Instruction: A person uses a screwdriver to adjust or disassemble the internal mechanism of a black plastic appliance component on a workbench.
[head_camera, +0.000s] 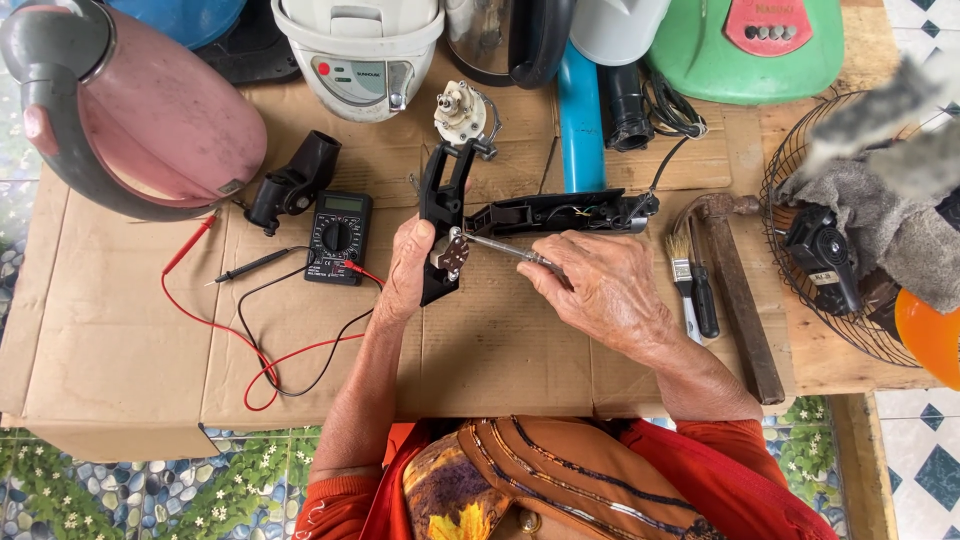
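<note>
Black bracket (441, 195) stands at the centre of the frame, on the cardboard (130, 340) that covers the table, with a small cream motor part (461, 112) at its upper end. Going from the left: a pink kettle (140, 110) fills the upper left corner. Below it, red and black test leads (250, 345) loop across the cardboard to a black multimeter (338, 237), and a black plastic joint (292, 183) lies just above the meter. A white rice cooker (358, 55) sits at the top edge. The left hand (407, 268) is closed round the lower part of the bracket, thumb and fingers clamping it. The right hand (600, 290) is closed on a screwdriver (500, 247), whose tip meets a small metal piece on the bracket beside the left thumb. Behind the screwdriver lies a long black housing (560, 212) with wires showing, and a blue pipe (581, 120) runs up from it. Right of the hands lie a paintbrush (683, 268) and a hammer (735, 285). At the far right a wire fan guard (800, 170) holds a grey rag (880, 215).
</note>
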